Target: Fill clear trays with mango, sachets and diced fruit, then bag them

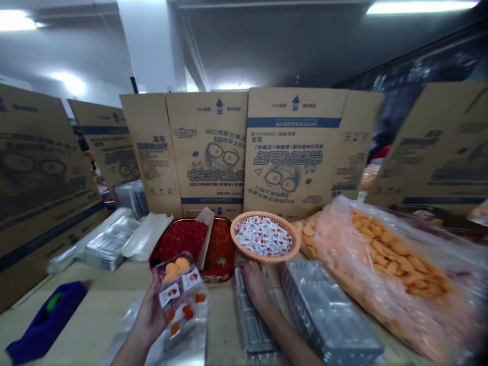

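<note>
My left hand holds up a clear plastic pouch with orange pieces and small white sachets inside. More of the clear film hangs below it. My right hand rests on a narrow stack of clear plastic trays, just below a round orange basket full of small white-and-red sachets. Beside that stack lies a wider stack of clear trays. A large plastic bag of orange biscuit-like pieces fills the right side.
A red tray of red food pieces stands behind the pouch. Further stacked plastic trays lie at the left, and a blue cloth-like object sits on the wooden table. Flattened printed cardboard cartons stand upright along the back.
</note>
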Demonstrator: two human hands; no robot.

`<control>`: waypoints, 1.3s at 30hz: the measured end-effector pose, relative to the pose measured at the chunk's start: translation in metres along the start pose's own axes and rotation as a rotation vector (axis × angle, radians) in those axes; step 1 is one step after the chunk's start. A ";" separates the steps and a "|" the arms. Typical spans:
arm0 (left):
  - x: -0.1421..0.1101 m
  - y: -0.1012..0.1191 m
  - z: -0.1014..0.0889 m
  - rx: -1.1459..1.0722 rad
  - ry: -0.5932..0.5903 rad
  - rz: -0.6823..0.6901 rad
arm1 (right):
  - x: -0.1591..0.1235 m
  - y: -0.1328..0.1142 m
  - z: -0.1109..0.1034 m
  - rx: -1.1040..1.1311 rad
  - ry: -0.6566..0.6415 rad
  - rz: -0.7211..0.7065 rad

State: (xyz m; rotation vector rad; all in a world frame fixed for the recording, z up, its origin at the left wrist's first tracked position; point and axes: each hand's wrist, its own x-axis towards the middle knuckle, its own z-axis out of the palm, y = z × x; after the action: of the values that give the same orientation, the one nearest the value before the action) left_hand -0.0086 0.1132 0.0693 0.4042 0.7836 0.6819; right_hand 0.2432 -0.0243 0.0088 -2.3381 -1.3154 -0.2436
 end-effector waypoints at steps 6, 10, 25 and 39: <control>-0.006 -0.007 0.006 0.072 0.002 0.084 | 0.000 0.001 -0.002 0.018 0.047 0.044; -0.005 -0.012 0.002 0.050 -0.006 0.065 | -0.004 -0.001 -0.005 0.069 0.157 0.007; -0.009 -0.036 0.025 0.024 -0.272 -0.143 | 0.044 -0.094 -0.097 0.467 -0.205 -0.169; -0.028 -0.063 0.024 0.053 -0.427 -0.193 | 0.053 -0.148 -0.036 -0.069 -0.194 -0.347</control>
State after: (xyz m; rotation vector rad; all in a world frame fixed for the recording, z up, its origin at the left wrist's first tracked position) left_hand 0.0211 0.0467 0.0637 0.4954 0.4279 0.3749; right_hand 0.1487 0.0656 0.1030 -2.2207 -1.8356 -0.1726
